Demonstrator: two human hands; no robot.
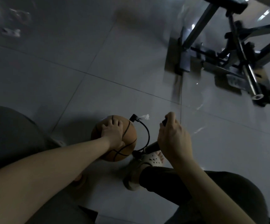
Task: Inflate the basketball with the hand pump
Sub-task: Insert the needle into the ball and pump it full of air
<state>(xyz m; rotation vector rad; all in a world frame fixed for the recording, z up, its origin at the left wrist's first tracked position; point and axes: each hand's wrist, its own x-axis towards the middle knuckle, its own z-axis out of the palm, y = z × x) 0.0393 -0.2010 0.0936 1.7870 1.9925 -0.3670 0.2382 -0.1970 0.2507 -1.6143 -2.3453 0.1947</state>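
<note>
Orange-brown basketball (129,139) is lined with black seams. Pale grey, glossy floor tiles (98,54) are crossed by thin dark grout lines. Hose (148,136) and pump handle (164,122) are black, the string (144,117) white, the perforated sandal (150,159) beige, the trousers (171,183) dark, the metal frame (244,54) black and silver.

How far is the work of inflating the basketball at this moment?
Looks done: the hose runs from the hand pump to a black connector at the upper edge of the basketball; the needle itself is hidden. In hand: the left hand holds the ball steady, the right hand grips the pump handle. Left: pumping until firm, then disconnecting.
</note>
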